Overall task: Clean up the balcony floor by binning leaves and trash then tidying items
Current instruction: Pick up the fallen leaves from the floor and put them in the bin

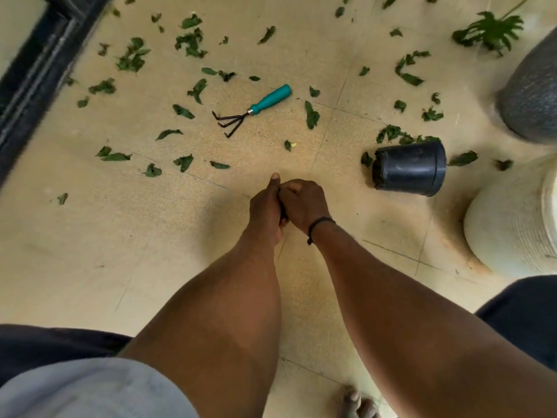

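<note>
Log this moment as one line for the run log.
hands: left hand and right hand clasped together | leaves: scattered | hand rake: untouched | black pot: tipped

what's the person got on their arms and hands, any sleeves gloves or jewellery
Both forearms are bare, with no sleeves in view and no gloves on the left hand or the right hand. The only thing worn is a thin black cord bracelet round the right wrist, with a short knotted end hanging from it. No rings or watch can be seen.

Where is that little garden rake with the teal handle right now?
In the head view, the rake lies flat on the tiled floor among scattered leaves, ahead of the clasped hands and left of the tipped-over black pot.
</note>
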